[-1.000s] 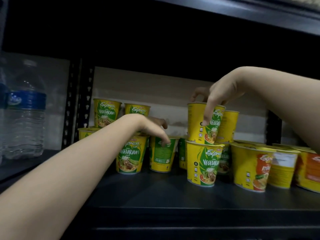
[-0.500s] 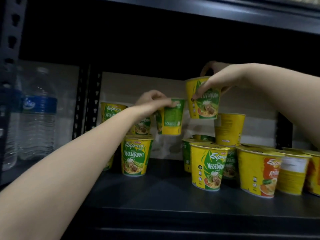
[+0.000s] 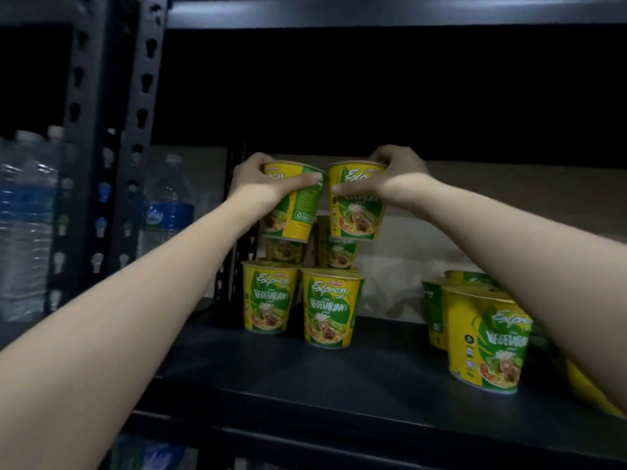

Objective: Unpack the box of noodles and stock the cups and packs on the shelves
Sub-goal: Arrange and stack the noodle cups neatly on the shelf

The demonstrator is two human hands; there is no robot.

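The left hand (image 3: 258, 179) grips a noodle cup (image 3: 293, 205) near its rim, and the right hand (image 3: 390, 174) grips a second cup (image 3: 356, 206) just beside it. Both cups are held above stacked cups (image 3: 298, 300) on the dark shelf (image 3: 339, 378). More cups (image 3: 485, 340) stand right; water bottles (image 3: 30, 215) left.

Yellow-and-green noodle cups (image 3: 327, 308), black shelf (image 3: 339, 378), blue-labelled bottles (image 3: 169, 212)
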